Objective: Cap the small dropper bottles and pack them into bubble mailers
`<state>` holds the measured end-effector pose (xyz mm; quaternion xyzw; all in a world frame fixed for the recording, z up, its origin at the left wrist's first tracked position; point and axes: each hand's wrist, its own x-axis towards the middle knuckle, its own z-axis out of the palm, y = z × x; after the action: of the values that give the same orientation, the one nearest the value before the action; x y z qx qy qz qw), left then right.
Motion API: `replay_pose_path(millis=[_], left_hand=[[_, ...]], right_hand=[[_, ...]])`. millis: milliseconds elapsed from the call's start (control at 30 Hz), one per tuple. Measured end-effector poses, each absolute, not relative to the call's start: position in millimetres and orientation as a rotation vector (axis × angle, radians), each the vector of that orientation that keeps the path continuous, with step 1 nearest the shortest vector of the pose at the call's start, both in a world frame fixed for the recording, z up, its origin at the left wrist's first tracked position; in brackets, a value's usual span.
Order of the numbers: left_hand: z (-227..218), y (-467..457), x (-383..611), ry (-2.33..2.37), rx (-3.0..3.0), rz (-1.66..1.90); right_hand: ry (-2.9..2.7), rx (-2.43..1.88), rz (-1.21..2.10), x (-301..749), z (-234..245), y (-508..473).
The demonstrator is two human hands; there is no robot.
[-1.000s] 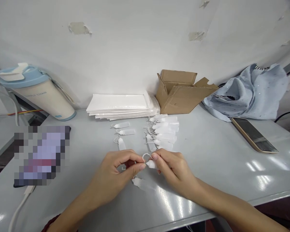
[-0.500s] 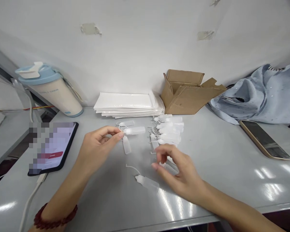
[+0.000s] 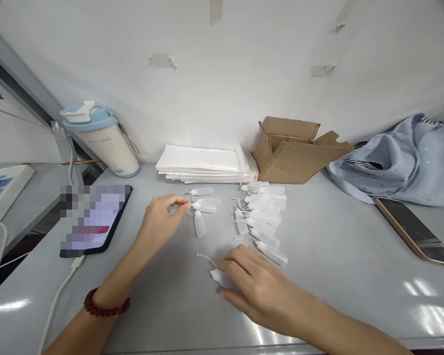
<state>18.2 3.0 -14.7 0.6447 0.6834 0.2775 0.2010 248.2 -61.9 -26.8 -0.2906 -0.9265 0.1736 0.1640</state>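
My left hand (image 3: 166, 222) pinches the tip end of a small white plastic dropper bottle (image 3: 207, 203), which lies among a few others on the left. Just below it another dropper bottle (image 3: 200, 224) points toward me. Nearer the table's front, my right hand (image 3: 259, 281) curls its fingers and thumb around a dropper bottle (image 3: 217, 276) lying on its side. Its thin tethered cap strip (image 3: 206, 256) sticks out to the left, while its body is partly hidden under the fingers. Beyond that hand lies a loose column of several similar bottles (image 3: 262, 217).
A stack of white padded envelopes (image 3: 200, 160) and an open cardboard box (image 3: 292, 158) stand against the wall. On the left are a tumbler (image 3: 109, 148) and a phone (image 3: 99, 222) with a charging cable. A second phone (image 3: 414, 229) and a light-blue cloth bag (image 3: 395, 162) lie right.
My right hand has moved from the bottle column down and left onto the single bottle near the front. My left hand stays at the left group. The view has shifted slightly.
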Motion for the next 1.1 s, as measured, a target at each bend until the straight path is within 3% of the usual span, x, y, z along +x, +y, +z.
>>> replay_pose_path(millis=[133,400,733,1100], left_hand=[[-12.2,3.2,13.6,1.995,1.776,0.716],[0.2,-7.5,21.2,2.095,1.797,0.951],[15.6,-29.8,40.8,1.430,1.730,0.651],[8.1,-30.4,41.3,1.597,1.678,0.727]], right_hand=[[-2.675,-0.806,0.448,247.4,-26.2,-61.7],[-2.548,-0.780,0.441,251.2,-24.4,-57.9],[-2.131,-0.984,0.582,260.2,-20.4,-41.6],[-2.087,-0.955,0.529,259.2,-19.6,-42.5]])
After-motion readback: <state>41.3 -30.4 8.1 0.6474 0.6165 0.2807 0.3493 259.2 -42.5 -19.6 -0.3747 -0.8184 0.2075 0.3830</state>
